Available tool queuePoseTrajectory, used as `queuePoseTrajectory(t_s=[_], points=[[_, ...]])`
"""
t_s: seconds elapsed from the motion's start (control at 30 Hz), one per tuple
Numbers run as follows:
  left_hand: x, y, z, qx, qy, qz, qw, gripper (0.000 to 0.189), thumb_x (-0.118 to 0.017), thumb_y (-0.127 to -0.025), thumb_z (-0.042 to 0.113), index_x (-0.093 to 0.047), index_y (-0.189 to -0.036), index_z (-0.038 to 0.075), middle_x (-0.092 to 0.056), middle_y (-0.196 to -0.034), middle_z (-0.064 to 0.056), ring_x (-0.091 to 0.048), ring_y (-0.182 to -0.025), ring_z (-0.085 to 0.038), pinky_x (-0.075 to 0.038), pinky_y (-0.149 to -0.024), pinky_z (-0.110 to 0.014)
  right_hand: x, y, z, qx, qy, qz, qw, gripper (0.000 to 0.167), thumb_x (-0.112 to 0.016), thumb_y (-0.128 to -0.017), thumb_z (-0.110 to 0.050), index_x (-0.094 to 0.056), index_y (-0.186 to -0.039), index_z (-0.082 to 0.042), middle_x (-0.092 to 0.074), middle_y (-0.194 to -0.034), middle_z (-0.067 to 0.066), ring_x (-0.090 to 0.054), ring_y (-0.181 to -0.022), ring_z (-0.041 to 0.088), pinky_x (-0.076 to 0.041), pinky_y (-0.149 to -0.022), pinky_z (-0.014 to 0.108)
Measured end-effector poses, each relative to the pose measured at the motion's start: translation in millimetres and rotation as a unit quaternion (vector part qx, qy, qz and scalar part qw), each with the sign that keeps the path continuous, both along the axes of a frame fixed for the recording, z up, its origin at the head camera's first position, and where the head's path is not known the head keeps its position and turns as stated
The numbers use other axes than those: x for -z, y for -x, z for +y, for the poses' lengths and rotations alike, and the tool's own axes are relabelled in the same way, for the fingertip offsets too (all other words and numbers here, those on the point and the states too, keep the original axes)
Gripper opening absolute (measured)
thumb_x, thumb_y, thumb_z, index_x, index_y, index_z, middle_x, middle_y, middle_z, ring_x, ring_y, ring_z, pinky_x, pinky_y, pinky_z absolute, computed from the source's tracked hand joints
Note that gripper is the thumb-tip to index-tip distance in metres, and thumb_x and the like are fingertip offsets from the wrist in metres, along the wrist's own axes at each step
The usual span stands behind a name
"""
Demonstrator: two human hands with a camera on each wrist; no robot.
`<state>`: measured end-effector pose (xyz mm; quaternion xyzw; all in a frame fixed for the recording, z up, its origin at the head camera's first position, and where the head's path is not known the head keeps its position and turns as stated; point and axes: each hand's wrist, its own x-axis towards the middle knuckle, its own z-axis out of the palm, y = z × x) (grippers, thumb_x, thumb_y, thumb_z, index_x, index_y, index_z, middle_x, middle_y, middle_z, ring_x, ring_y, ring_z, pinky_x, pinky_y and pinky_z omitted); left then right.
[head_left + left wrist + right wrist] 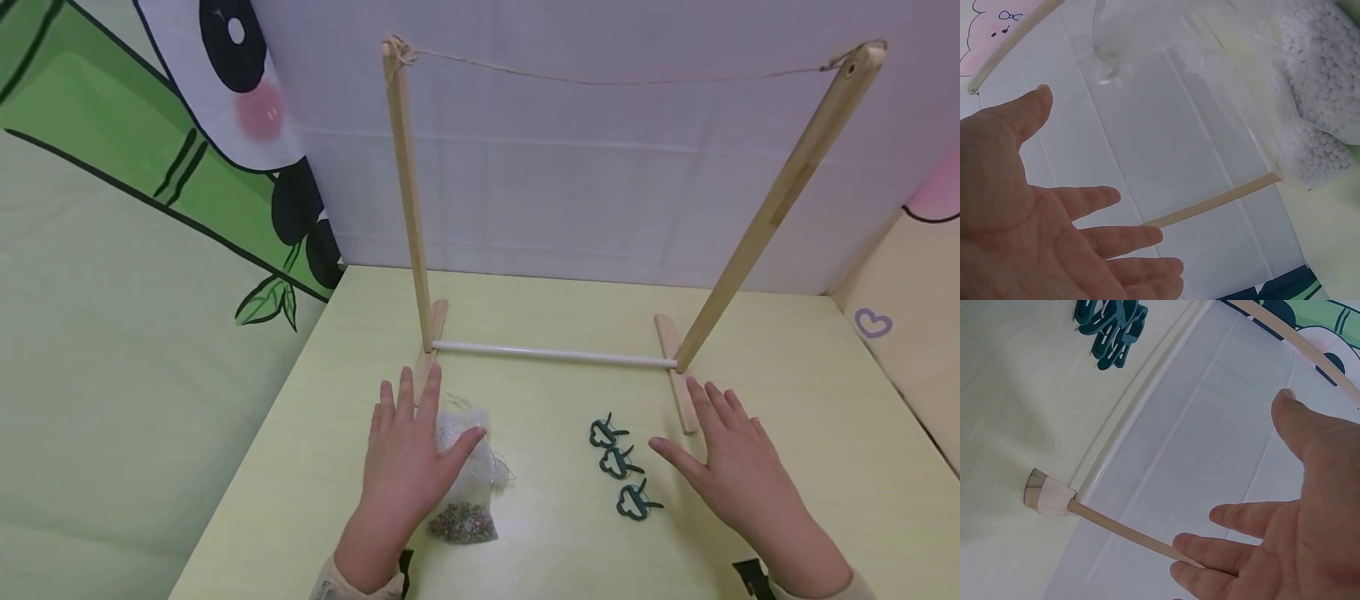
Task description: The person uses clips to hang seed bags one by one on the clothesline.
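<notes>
My left hand (405,462) hovers with spread fingers beside and partly over clear plastic bags. One bag of small white beads (1322,56) shows at upper right in the left wrist view. Another bag of dark multicoloured bits (463,523) lies nearer in the head view. My right hand (742,471), fingers straight and holding nothing, is near the right foot (684,400) of a wooden frame. Between the hands lie three dark green clothes pegs (617,461) in a loose column. A string (592,82) sags between the tops of the frame's two posts.
The left post (408,183) stands nearly upright, while the right post (783,204) slants outward in the head view. A white rod (555,354) joins their bases across the pale table (555,567). Printed cloth (555,200) hangs behind.
</notes>
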<state>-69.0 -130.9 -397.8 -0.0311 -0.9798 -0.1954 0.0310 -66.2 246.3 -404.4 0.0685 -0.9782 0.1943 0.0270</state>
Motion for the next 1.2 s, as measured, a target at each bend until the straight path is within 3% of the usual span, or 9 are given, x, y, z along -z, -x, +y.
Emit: queuePoseTrajectory(t_s=[0.53, 0.8, 1.2], points=[[0.8, -4.4, 22.8, 0.038, -0.1, 0.036, 0.9936, 0.095, -0.071, -0.091, 0.055, -0.028, -0.16, 0.006, -0.021, -0.164, -0.02, -0.01, -0.151, -0.041, -0.028, -0.112, -0.063, 1.0, 1.3, -0.5, -0.016, 0.004, -0.002, 0.9999, 0.099, -0.063, -0.096, -0.059, -0.023, -0.157, 0.008, -0.031, -0.153, 0.036, -0.024, -0.141, 0.056, -0.016, -0.111, 0.072], [-3.6, -5.3, 39.0, 0.071, -0.13, 0.047, 0.9878, 0.089, -0.073, -0.092, 0.049, -0.033, -0.157, 0.004, -0.029, -0.162, -0.017, -0.018, -0.15, -0.041, -0.03, -0.112, -0.06, 0.4, 3.7, 0.5, -0.025, 0.012, -0.016, 0.9995, 0.1, -0.064, -0.095, -0.059, -0.026, -0.154, 0.011, -0.031, -0.153, 0.036, -0.024, -0.141, 0.055, -0.018, -0.111, 0.069], [-1.5, -8.7, 59.9, 0.127, -0.167, 0.028, 0.9773, 0.084, -0.074, -0.094, 0.041, -0.034, -0.157, 0.003, -0.029, -0.162, -0.016, -0.025, -0.148, -0.037, -0.032, -0.113, -0.053, 0.2, 10.5, -1.7, -0.038, 0.009, -0.021, 0.999, 0.098, -0.068, -0.093, -0.057, -0.032, -0.153, 0.011, -0.032, -0.152, 0.037, -0.027, -0.14, 0.055, -0.028, -0.105, 0.072]])
